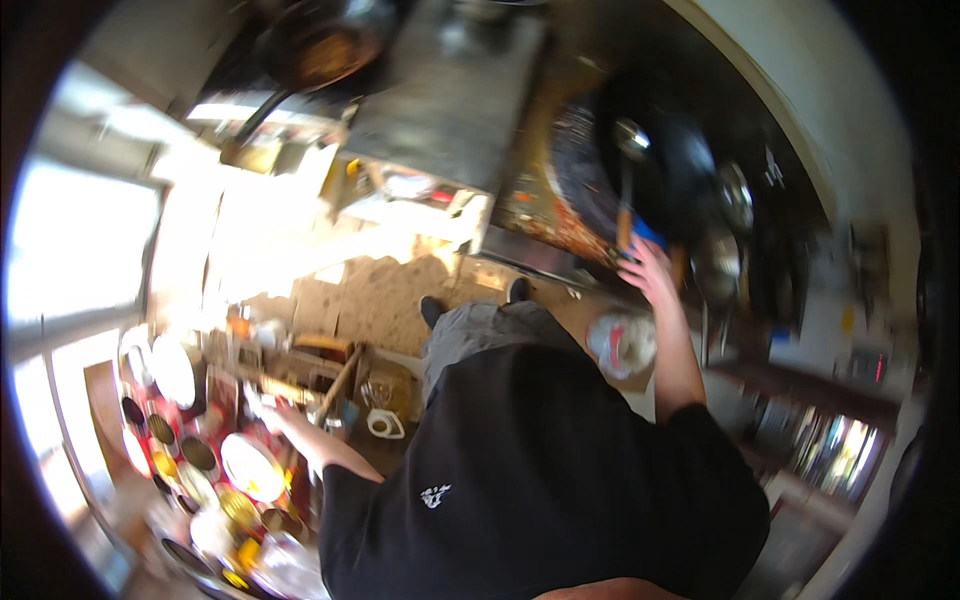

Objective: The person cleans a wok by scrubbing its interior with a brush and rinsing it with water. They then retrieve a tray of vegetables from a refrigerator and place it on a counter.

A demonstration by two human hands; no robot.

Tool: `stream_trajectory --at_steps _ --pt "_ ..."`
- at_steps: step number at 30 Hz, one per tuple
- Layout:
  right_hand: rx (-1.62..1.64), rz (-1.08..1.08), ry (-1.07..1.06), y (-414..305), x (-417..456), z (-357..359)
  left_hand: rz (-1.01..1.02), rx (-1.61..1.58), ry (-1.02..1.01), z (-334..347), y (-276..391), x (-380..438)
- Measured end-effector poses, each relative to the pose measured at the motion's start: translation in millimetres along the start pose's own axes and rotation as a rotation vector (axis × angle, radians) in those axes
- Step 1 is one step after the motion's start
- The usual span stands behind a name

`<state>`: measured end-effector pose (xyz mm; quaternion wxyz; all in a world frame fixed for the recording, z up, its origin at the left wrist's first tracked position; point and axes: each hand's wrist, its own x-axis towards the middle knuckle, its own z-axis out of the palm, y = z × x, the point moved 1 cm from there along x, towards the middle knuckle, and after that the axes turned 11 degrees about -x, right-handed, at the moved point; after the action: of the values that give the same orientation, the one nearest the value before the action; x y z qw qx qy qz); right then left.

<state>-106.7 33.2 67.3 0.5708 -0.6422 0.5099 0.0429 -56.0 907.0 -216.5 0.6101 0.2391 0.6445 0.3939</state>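
My right hand (pixel 649 271) is at the near rim of a large dark wok (pixel 600 169), its fingers spread beside a blue cloth (pixel 648 231). Whether it grips the cloth is blurred. A ladle (pixel 632 142) lies in the wok, its wooden handle end (pixel 624 225) close to my fingertips. Out to the left, my left hand (pixel 271 414) reaches over the crowded containers at a wooden divided box (pixel 330 375). Something pale is at its fingers, too blurred to name or to tell if it is held.
A frying pan (pixel 330 60) with brown contents sits at the upper left, beyond a metal worktop (pixel 457 97). Metal bowls (pixel 716 262) stand right of the wok. Bowls and open jars (pixel 251 466) crowd the lower left. A bucket (pixel 621 345) stands on the floor near my right forearm.
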Motion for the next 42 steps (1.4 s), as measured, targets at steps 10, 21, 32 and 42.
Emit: stream_trajectory --at_steps 10,21,32,42 --pt "0.874 0.128 -0.394 19 50 -81 -0.04 0.679 -0.889 -4 -121 -432" --pt "0.118 -0.345 0.459 123 73 -326 0.285 0.841 -1.572 -156 -266 -602" --pt "-0.406 -0.001 0.674 149 188 -540 1.13 0.526 -2.256 -233 -286 -801" --pt "0.711 -0.137 -0.134 110 137 -564 1.528 0.484 -2.628 -235 -329 -861"
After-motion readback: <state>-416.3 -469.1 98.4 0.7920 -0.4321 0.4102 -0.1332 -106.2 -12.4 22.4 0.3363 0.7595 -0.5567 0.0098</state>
